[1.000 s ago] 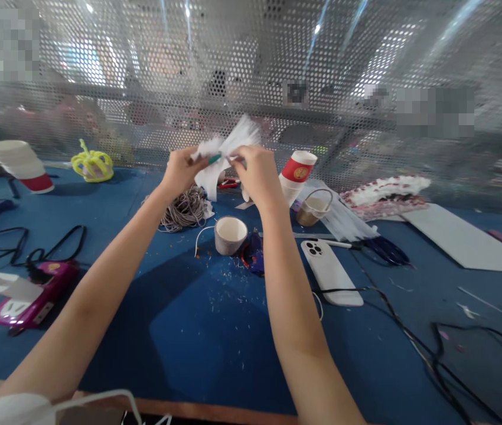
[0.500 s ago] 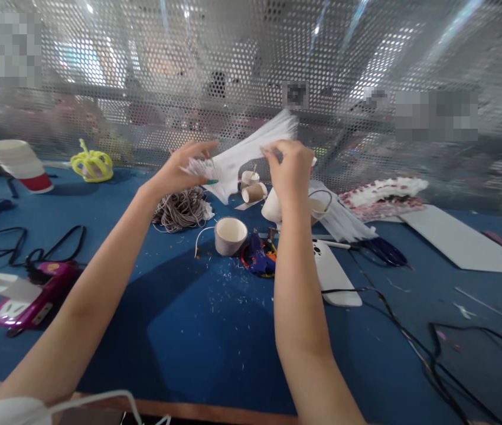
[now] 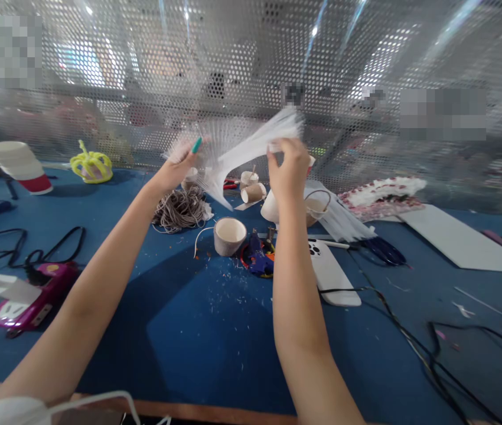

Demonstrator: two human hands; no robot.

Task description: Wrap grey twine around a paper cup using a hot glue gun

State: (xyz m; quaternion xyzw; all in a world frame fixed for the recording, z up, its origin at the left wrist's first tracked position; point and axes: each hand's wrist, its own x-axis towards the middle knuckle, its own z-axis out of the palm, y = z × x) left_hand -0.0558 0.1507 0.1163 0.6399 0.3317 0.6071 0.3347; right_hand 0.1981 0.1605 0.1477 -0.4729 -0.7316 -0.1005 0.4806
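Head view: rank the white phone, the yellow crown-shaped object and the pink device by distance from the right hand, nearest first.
From the right hand:
1. White phone, lying on the table just below and right of that hand.
2. Yellow crown-shaped object, far left, near the mesh screen.
3. Pink device, on the near left of the table.
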